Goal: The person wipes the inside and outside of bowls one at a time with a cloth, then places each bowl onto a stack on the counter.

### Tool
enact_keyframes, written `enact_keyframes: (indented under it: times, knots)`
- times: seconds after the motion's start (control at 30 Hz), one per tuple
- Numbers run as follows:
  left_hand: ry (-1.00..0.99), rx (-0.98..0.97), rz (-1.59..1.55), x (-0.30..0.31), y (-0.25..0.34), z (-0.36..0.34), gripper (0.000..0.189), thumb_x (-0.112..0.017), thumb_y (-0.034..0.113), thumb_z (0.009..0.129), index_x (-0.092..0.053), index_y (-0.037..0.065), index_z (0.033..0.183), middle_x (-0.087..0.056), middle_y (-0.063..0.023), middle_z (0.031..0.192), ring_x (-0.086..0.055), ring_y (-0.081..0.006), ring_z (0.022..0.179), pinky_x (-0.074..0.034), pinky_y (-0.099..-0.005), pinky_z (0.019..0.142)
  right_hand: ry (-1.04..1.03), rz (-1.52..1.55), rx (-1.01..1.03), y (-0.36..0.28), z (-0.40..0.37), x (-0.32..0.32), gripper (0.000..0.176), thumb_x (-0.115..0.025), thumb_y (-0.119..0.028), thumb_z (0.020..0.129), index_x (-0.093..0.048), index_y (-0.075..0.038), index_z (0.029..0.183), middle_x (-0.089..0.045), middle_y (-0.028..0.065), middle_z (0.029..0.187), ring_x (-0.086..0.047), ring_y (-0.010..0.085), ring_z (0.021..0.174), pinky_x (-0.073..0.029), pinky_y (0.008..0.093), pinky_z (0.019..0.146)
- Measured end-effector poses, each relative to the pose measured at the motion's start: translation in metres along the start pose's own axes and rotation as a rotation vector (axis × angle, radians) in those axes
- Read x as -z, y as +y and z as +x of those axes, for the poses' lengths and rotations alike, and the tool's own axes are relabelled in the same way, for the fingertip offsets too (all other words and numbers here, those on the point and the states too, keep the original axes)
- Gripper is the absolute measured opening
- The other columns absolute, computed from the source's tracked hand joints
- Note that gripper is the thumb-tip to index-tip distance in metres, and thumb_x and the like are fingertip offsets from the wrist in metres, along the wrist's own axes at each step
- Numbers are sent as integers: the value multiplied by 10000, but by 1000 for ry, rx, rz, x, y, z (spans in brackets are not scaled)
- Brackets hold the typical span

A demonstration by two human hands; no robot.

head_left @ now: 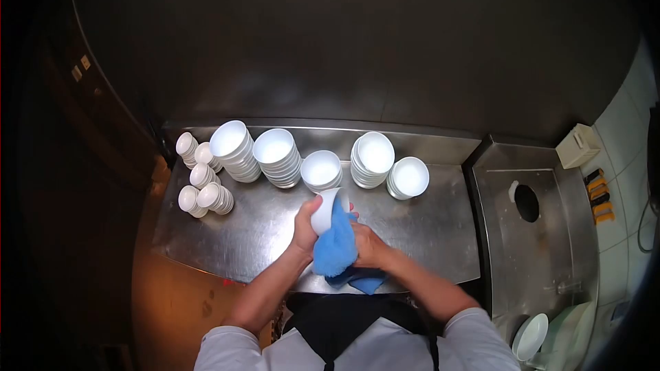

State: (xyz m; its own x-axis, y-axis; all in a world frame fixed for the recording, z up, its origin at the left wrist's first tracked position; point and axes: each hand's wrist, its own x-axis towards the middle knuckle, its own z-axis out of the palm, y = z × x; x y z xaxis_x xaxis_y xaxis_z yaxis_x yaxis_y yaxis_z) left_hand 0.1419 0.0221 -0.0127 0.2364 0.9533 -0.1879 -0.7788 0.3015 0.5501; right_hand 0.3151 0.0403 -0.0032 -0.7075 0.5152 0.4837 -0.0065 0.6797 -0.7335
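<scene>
My left hand (307,225) grips a white bowl (322,217) from its left side, and the bowl is tilted with its opening to the right. A blue cloth (335,247) is pressed into the bowl's opening by my right hand (366,244), whose fingers are partly hidden by cloth and bowl. The cloth hangs down in front of me. Darker blue cloth (366,280) lies at the counter's front edge below. Just beyond the held bowl stands a short stack of white bowls (322,169).
Tall bowl stacks (235,148) line the back of the steel counter (268,233), with more stacks (372,156) right of centre. Small cups (203,177) stand in stacks at the left. A sink (550,233) is at the right, with a white dish (530,337) near its front.
</scene>
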Motion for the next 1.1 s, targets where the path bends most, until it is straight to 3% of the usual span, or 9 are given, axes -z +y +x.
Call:
enact_keyframes:
  times: [0.13, 0.23, 0.37, 0.43, 0.6, 0.73, 0.83, 0.93, 1.1]
  knots:
    - [33, 190, -99, 3, 9, -1, 665, -462, 543, 889, -546, 14, 1282, -601, -209, 1250, -588, -357, 1152, -442, -497, 1023, -223, -261, 319, 27, 0, 38, 336, -746, -127, 701, -641, -23, 1002, -649, 159, 994, -631, 344, 932, -498, 426, 867]
    - [32, 283, -224, 16, 13, -1, 615, -471, 526, 898, -584, 42, 1260, -606, -180, 1266, -589, -337, 1154, -429, -497, 1038, 97, -428, 123, 9, 2, 53, 306, -724, -175, 721, -653, -29, 980, -646, 147, 1043, -620, 331, 982, -487, 424, 891]
    - [107, 275, -55, 14, 7, -3, 537, -477, 464, 918, -597, 34, 1216, -636, -171, 1197, -618, -317, 1094, -460, -465, 1003, -297, -651, 444, 9, 11, 23, 479, -655, -281, 758, -603, 32, 1116, -605, 202, 1111, -555, 366, 1123, -365, 497, 1055]
    - [104, 243, 34, 4, 7, -2, 484, -484, 419, 931, -605, 25, 1183, -657, -162, 1144, -646, -296, 1037, -492, -430, 969, -226, -603, 282, 27, -3, 7, 528, -641, -313, 778, -580, 27, 1177, -578, 227, 1200, -501, 370, 1225, -271, 513, 1130]
    - [234, -308, 548, 8, -10, -5, 416, -575, 247, 894, -531, -27, 1203, -619, -105, 985, -598, -174, 879, -480, -322, 862, 30, 376, -441, 26, -27, -56, 411, -682, -151, 801, -589, 14, 1166, -634, 175, 1135, -591, 295, 1125, -398, 410, 1051]
    - [231, -798, 836, 21, -27, -2, 617, -648, 388, 872, -426, -3, 1295, -552, -136, 1165, -559, -209, 1038, -453, -337, 919, 318, 474, -427, 21, -23, -49, 264, -621, -84, 828, -655, -4, 1078, -683, 119, 1069, -635, 197, 1017, -488, 331, 905]
    - [108, -757, 710, 7, -19, -2, 634, -612, 434, 921, -411, -8, 1329, -538, -142, 1216, -553, -220, 1098, -431, -341, 970, 448, 522, -388, 40, -24, -29, 253, -624, -96, 868, -649, 3, 1100, -680, 92, 1077, -625, 196, 1018, -479, 321, 910]
    - [-45, -280, 147, 0, -8, -5, 560, -482, 386, 1006, -381, -4, 1395, -522, -139, 1317, -510, -228, 1226, -393, -382, 1056, 792, 1008, -678, 29, -11, -12, 241, -623, -132, 911, -647, -4, 1114, -676, 70, 1080, -612, 180, 1018, -466, 308, 909]
    - [-147, -152, 34, -12, -13, -6, 514, -489, 309, 1010, -390, -9, 1402, -493, -118, 1389, -473, -219, 1278, -326, -384, 1118, 871, 439, -630, 52, -8, 13, 258, -625, -197, 909, -665, -3, 1074, -677, 86, 1086, -595, 151, 1037, -451, 316, 916]
